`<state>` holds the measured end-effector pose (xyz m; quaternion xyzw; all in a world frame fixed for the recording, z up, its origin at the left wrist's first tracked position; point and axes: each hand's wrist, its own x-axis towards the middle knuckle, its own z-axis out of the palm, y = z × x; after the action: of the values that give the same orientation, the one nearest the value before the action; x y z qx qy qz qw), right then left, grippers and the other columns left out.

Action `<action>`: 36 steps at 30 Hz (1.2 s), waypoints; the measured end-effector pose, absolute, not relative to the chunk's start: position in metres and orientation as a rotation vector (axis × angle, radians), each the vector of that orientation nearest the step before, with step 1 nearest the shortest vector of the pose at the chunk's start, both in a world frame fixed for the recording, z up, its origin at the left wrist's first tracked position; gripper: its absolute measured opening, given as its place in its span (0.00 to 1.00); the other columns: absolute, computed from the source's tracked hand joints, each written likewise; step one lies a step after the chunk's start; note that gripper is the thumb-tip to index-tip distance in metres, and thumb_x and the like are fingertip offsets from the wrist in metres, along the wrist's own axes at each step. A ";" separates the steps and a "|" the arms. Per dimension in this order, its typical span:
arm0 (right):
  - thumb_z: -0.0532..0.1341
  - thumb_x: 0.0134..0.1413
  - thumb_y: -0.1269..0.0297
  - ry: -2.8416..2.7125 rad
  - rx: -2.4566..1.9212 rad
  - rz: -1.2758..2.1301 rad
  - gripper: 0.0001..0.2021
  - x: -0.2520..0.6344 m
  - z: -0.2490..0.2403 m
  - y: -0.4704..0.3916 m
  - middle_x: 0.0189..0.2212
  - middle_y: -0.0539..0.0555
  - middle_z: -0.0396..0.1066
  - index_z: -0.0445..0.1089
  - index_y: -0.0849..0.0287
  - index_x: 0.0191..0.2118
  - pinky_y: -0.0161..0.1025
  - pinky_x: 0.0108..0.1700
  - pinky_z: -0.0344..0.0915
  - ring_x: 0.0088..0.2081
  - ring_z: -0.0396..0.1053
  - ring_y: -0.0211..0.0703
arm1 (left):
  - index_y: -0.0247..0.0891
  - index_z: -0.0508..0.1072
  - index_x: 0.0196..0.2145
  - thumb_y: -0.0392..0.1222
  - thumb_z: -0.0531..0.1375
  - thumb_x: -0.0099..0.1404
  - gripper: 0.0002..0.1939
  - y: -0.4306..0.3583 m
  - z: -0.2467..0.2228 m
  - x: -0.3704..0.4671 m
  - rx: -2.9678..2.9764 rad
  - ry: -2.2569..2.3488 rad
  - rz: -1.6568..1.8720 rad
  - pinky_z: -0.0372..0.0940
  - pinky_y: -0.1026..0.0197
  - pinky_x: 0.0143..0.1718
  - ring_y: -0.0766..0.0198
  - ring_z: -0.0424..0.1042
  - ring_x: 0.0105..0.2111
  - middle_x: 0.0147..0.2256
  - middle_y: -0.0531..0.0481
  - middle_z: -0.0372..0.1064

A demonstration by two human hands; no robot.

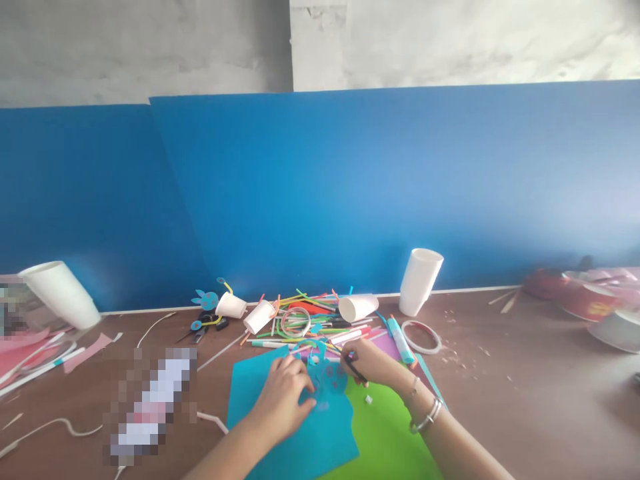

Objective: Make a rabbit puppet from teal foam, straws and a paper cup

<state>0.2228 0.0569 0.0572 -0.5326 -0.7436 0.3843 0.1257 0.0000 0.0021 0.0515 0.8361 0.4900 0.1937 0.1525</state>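
Note:
My left hand (287, 393) rests on a blue sheet (250, 380), its fingers bent and apart at the left edge of a blue cut-out piece (334, 378) with drawn marks. My right hand (367, 363), wearing bracelets at the wrist, is closed round the dark handle of a tool that looks like scissors (354, 368), just right of the cut-out. Its blades cannot be made out. Under the blue sheet's right side lies a green sheet (395, 433), with a small white scrap (369, 399) on it.
Behind my hands lies a pile of coloured sticks (320, 308) with tipped paper cups (358, 307). Stacked white cups (420, 280), a glue tube (401, 340) and a tape roll (421, 337) are at the right. A blue partition (350, 193) borders the brown table (500, 413).

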 end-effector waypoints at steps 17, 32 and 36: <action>0.62 0.45 0.62 -2.277 -2.184 0.323 0.14 0.235 0.076 0.041 0.35 0.65 0.76 0.70 0.64 0.39 0.44 0.35 0.63 0.40 0.73 0.61 | 0.41 0.68 0.41 0.37 0.62 0.46 0.21 0.005 0.072 -0.038 2.008 1.618 0.266 0.58 0.57 0.49 0.53 0.64 0.49 0.45 0.47 0.66; 0.70 0.33 0.71 -2.309 -2.208 0.583 0.37 0.237 0.087 0.029 0.40 0.66 0.75 0.61 0.70 0.54 0.43 0.40 0.68 0.44 0.72 0.60 | 0.36 0.67 0.49 0.36 0.54 0.61 0.17 0.091 0.056 -0.059 2.184 2.055 0.864 0.57 0.51 0.53 0.51 0.64 0.51 0.49 0.39 0.67; 0.63 0.38 0.75 -2.226 -2.198 0.460 0.29 0.235 0.074 0.034 0.37 0.66 0.75 0.64 0.67 0.52 0.44 0.38 0.67 0.42 0.73 0.61 | 0.29 0.64 0.49 0.35 0.55 0.59 0.20 0.114 0.044 -0.071 2.069 2.249 0.836 0.61 0.46 0.46 0.43 0.67 0.47 0.46 0.31 0.67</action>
<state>0.2354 0.0338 0.0741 -0.6952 -0.7038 0.1456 -0.0102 -0.0714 0.1137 0.0439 0.6530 0.7099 0.2638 -0.0133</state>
